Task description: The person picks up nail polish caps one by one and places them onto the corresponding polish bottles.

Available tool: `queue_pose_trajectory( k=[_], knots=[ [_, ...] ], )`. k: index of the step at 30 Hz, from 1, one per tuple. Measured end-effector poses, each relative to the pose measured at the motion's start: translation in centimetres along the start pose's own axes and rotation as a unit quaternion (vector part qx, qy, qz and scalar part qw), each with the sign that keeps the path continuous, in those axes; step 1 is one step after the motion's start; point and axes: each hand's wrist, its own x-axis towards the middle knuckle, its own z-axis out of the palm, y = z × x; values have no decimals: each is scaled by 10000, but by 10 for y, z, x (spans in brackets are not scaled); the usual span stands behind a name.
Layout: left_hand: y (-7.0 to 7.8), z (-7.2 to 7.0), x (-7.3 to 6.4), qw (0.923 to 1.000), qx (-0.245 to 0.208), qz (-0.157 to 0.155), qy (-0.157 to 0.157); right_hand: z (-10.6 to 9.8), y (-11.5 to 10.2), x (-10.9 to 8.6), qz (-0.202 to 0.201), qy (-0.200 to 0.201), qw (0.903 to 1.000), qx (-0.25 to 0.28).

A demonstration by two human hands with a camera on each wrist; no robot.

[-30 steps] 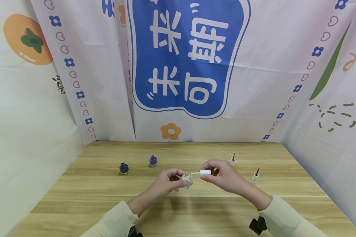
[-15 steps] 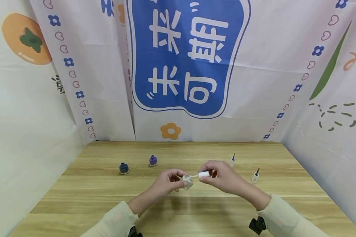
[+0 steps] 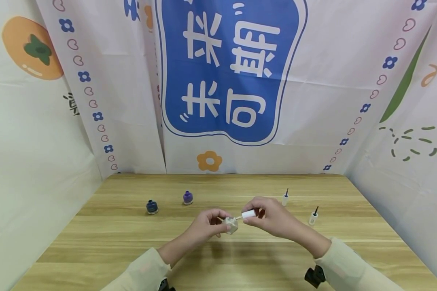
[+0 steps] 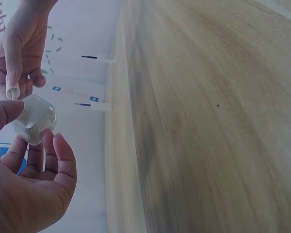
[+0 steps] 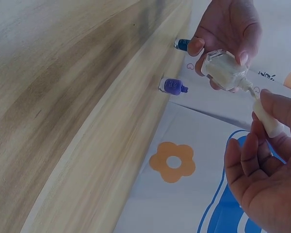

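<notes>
My left hand (image 3: 208, 224) pinches a small whitish nail polish bottle (image 3: 231, 225) above the table, its neck tipped toward my right hand (image 3: 269, 213). Between right thumb and fingers I hold a white brush cap (image 3: 249, 214). Its brush points left, and in the right wrist view the brush tip is at the mouth of the nail polish bottle (image 5: 225, 71), with the cap (image 5: 266, 117) just outside. In the left wrist view my left thumb and fingertips grip the bottle (image 4: 35, 119) from opposite sides.
On the wooden table (image 3: 131, 258), an uncapped dark blue bottle (image 3: 152, 207) and a purple bottle (image 3: 187, 197) stand at left. Two white caps with brushes upright, a rear cap (image 3: 285, 199) and a nearer cap (image 3: 313, 218), stand at right. A printed cloth (image 3: 313, 121) hangs behind.
My right hand has moved slightly left and down, bringing the brush from just beside the bottle to its mouth. The left hand has hardly moved; the bottle is slightly lower.
</notes>
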Motion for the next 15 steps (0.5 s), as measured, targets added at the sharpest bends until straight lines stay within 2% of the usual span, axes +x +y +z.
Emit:
queue_pose_trajectory(
  k=[15],
  knots=[
    [-4, 2, 2, 10000, -24, 49, -21, 2, -3, 3, -17, -117, 9999, -23]
  ],
)
